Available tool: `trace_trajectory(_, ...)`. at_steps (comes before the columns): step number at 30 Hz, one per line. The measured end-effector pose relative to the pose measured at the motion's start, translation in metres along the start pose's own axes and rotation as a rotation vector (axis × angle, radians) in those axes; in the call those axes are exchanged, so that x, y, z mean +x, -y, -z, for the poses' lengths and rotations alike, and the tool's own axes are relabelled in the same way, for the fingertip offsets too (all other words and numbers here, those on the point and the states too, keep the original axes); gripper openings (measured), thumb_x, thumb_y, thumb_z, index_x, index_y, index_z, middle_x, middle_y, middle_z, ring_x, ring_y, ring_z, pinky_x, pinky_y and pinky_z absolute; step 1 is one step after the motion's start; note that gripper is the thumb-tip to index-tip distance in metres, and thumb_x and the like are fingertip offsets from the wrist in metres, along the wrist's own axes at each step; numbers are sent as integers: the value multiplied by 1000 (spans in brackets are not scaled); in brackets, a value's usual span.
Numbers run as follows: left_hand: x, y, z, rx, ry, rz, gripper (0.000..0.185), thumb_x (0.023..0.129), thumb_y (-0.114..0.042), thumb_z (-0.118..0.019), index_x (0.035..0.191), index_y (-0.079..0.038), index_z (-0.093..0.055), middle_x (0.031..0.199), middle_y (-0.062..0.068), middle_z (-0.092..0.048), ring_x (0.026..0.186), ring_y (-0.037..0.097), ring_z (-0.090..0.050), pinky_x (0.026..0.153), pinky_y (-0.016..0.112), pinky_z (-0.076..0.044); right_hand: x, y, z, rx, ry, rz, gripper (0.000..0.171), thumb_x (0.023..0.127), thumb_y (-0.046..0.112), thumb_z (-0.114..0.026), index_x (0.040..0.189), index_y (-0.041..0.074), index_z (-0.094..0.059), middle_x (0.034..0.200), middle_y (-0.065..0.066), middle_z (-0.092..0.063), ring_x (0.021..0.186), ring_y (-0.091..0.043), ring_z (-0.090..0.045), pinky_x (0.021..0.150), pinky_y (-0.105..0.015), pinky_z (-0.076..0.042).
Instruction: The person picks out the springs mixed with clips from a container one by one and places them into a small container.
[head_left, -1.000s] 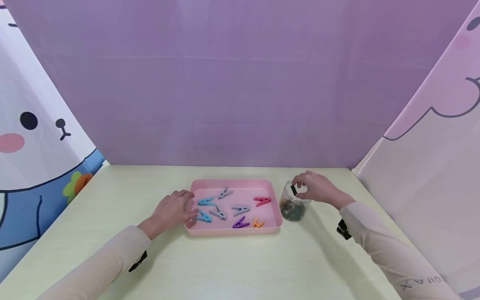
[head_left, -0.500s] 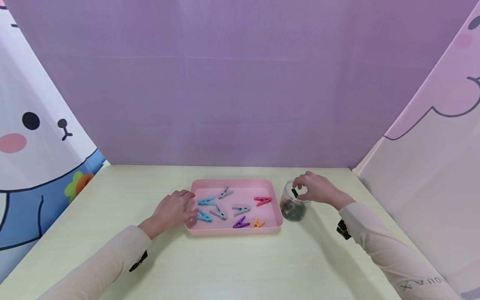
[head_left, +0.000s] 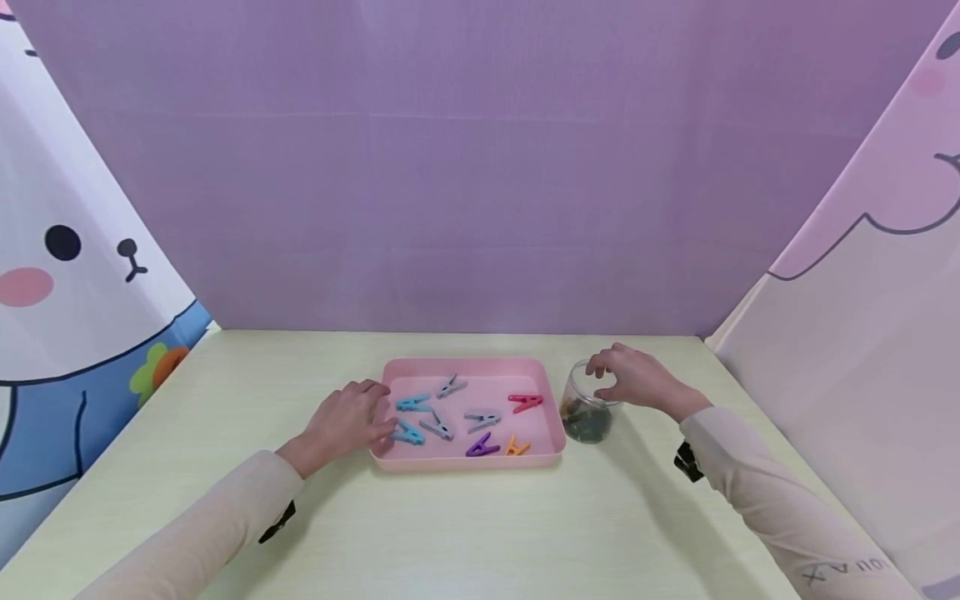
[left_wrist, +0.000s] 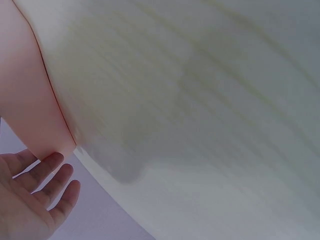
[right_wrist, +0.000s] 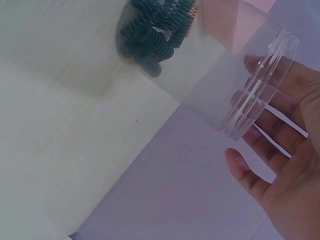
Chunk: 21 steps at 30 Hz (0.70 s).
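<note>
A pink tray (head_left: 551, 447) holds several small plastic clothespins, among them light blue pegs (head_left: 412, 402), grey pegs (head_left: 482, 420), a purple peg (head_left: 482, 445), an orange peg (head_left: 516, 447) and a red peg (head_left: 525, 402). My left hand (head_left: 341, 421) rests on the tray's left edge, its fingers loosely bent and touching the rim. To the right of the tray stands a clear jar (head_left: 573, 396). Dark green coiled hair ties (right_wrist: 155, 35) lie at its bottom. At the jar's mouth is my right hand (right_wrist: 285, 130), fingers spread and reaching over the rim, holding nothing.
The pale wooden table (head_left: 465, 533) extends in front of the tray and jar. A purple cloth (head_left: 465, 167) stands behind it. Printed cartoon panels (head_left: 67, 317) flank the table at left and right.
A small dark item, earlier between my right thumb and fingers over the jar, is gone from the hand. Both hands otherwise stay in place, and the clothespins have not moved.
</note>
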<state>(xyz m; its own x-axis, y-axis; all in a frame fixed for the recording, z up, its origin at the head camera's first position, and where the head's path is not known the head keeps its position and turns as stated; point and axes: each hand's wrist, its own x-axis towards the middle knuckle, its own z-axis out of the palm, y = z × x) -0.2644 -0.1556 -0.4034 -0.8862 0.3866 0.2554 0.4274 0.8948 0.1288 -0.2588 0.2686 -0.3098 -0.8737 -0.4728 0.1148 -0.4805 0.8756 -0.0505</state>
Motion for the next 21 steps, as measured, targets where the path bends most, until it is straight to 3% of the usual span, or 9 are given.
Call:
trace_trajectory(13,1,-1,6,18,-31,-40,56,79,-44,-63,117,-4,-57,113,15,-62,99,32,-59,76,45,-51,-5,-5,6,48,-119,8,29,74,16,-72,100,5,-65,91,-5,-65,86,-22,-58,74,-38,-48)
trace_trajectory(21,2,-2,22,11,-72,-32,57,79,-44,-64,119,-5,-55,115,15,-61,102,35,-57,79,51,-48,-15,-15,17,79,-254,-23,29,76,13,-70,103,5,-64,94,-10,-66,86,-26,-60,73,-42,-48)
